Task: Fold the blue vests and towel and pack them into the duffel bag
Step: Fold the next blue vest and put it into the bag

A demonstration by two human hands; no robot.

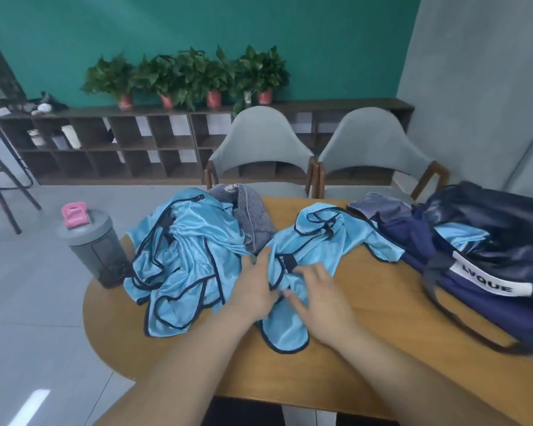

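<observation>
Wooden table (366, 302): our left hand (254, 292) grips the blue vest (314, 244), right hand (319, 298) flat on it; looks slick, limp, so we'd take the bound edges.

Single head-worn view, wide-angle, facing forward and down onto the tabletop (370, 305). Close in: its near edge runs along the bottom. The green wall (259, 32) fills the top.

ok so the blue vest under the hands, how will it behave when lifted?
Probably floppy: the blue vest lies crumpled in soft folds, so it should sag from any grip point. Its sheen suggests slick fabric that may slide on the table. Likely light, but its black-trimmed loops could snag the neighbouring vest pile.
</observation>
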